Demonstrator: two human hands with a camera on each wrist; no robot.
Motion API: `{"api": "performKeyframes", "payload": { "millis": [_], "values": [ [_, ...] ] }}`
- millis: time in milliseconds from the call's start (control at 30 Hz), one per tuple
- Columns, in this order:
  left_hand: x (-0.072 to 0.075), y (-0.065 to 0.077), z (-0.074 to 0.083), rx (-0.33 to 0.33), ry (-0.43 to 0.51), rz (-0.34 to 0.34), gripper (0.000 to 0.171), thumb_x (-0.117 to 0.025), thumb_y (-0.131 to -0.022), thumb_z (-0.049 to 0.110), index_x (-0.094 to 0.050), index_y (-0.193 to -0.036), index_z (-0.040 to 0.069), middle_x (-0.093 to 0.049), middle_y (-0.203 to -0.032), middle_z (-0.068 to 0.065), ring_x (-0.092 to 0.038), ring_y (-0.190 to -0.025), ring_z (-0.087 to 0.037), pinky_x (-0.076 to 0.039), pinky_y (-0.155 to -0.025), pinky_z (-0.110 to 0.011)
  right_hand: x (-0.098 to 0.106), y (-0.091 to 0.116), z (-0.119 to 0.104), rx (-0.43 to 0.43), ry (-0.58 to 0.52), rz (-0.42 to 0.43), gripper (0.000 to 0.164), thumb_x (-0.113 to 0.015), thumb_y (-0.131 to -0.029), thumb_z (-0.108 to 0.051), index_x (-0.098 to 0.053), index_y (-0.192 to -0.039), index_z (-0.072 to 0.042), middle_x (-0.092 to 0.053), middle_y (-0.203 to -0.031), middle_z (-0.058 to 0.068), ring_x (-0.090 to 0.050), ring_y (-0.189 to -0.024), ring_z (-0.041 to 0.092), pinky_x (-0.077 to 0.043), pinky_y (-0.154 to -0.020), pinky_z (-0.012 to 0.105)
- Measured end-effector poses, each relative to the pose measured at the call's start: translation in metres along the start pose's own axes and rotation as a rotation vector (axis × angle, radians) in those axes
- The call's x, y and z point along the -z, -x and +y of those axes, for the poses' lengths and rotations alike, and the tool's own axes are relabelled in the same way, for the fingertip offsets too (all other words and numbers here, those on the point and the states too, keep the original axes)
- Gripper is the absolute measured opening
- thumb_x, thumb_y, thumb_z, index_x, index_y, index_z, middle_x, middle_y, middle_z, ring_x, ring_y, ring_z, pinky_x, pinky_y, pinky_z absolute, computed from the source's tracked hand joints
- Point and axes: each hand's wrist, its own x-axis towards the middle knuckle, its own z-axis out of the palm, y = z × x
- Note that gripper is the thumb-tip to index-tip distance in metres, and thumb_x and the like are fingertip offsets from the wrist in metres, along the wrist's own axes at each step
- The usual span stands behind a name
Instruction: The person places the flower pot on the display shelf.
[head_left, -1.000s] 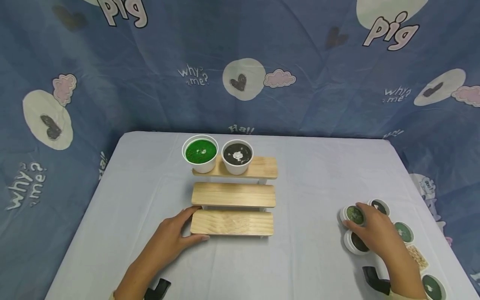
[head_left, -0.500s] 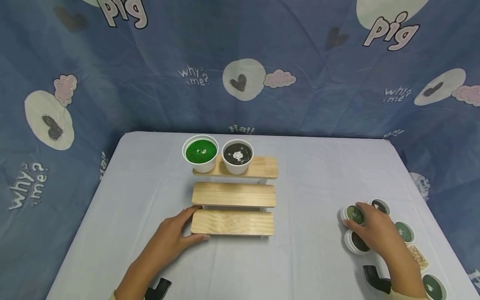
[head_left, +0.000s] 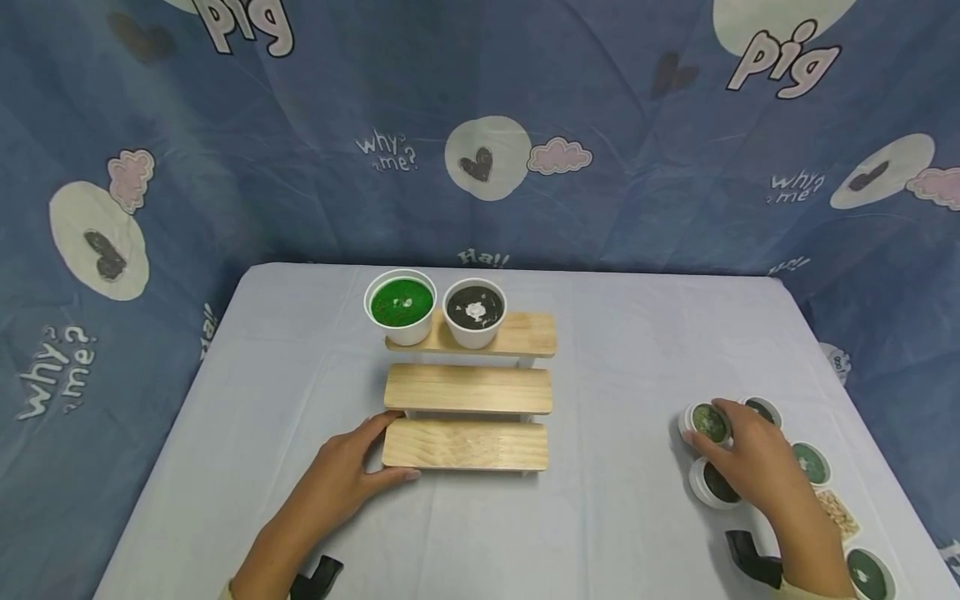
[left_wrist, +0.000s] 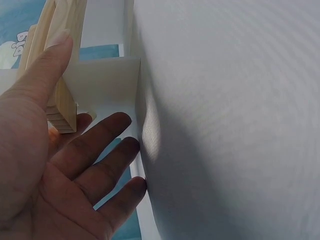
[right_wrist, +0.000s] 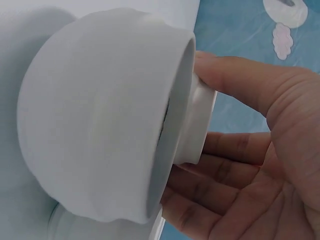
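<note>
My left hand (head_left: 341,471) holds the left end of the lowest board of a three-step wooden stand (head_left: 465,446). In the left wrist view its thumb lies along the board (left_wrist: 62,107), the other fingers spread below. Far to the right, my right hand (head_left: 757,458) grips a small white bowl (head_left: 708,423) with green contents, thumb and fingers at its rim. A second white bowl (right_wrist: 105,115), holding something dark, stands just nearer and hides part of the gripped bowl (right_wrist: 197,122) in the right wrist view.
On the top step sit a white cup of bright green filling (head_left: 403,304) and a cup of dark filling (head_left: 475,312). Around the right forearm are a dark-filled bowl (head_left: 763,410), two green-filled bowls (head_left: 812,462) and a rectangular dish of pale bits (head_left: 837,512).
My right hand and the small bowl in it have shifted slightly upward in the head view. My left hand stays at the stand.
</note>
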Motion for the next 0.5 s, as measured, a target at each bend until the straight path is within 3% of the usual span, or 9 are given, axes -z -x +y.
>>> {"api": "performKeyframes", "payload": {
  "millis": [233,500],
  "values": [
    [-0.001,0.0,0.0,-0.004,0.001,0.002,0.079,-0.073,-0.071,0.063,-0.052,-0.136,0.024,-0.06,-0.13,-0.003,-0.058,-0.115,-0.022,-0.049,-0.093,-0.045,0.002,0.0,-0.007,0.015,-0.008,0.035,0.081,-0.067,-0.086,-0.054,-0.047,-0.132,0.01,-0.05,-0.129,0.034,-0.046,-0.117,0.052,-0.039,-0.091,0.066],
    [-0.001,0.0,0.0,0.021,0.003,-0.008,0.08,-0.076,-0.07,0.06,-0.052,-0.137,0.023,-0.061,-0.128,-0.007,-0.059,-0.115,-0.025,-0.049,-0.092,-0.046,0.01,0.0,-0.025,0.118,-0.009,0.076,0.075,-0.068,-0.087,-0.049,-0.048,-0.133,0.007,-0.052,-0.128,0.03,-0.05,-0.114,0.048,-0.042,-0.089,0.063]
  ]
}}
